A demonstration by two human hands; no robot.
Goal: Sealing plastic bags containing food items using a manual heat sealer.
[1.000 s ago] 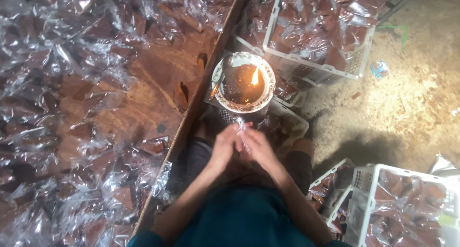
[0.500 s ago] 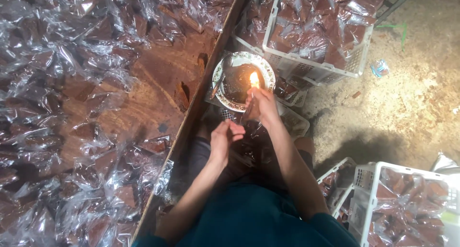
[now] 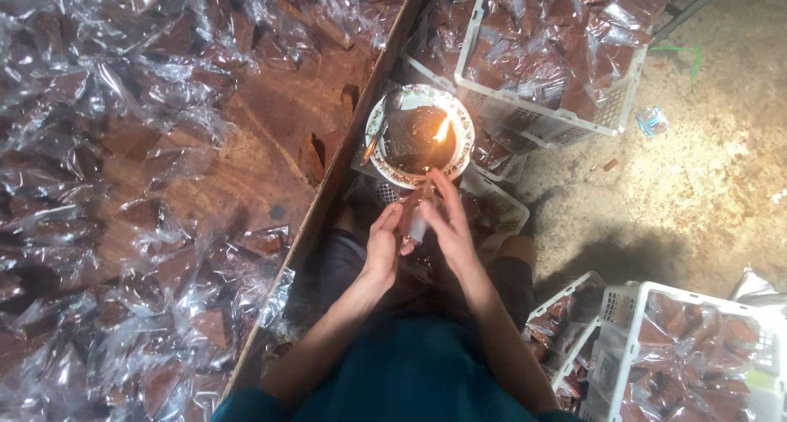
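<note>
The small clear plastic packet (image 3: 416, 222) sits between my two hands, just in front of my knees, its top edge pointing toward the flame (image 3: 443, 129) so the heat can reach the open plastic. My left hand (image 3: 384, 246) pinches its lower part with the fingers closed around it, which keeps it steady; my right hand (image 3: 447, 221) grips the upper side, fingers stretched forward along it, close to the flame but not in it. The flame burns in a patterned bowl (image 3: 377, 135) just beyond my fingertips, near enough that I need not lean. To the left of my hands a wooden board (image 3: 246, 143) is spread with many filled packets, and beyond the bowl and to my right stand white crates (image 3: 623, 102) holding more.
</note>
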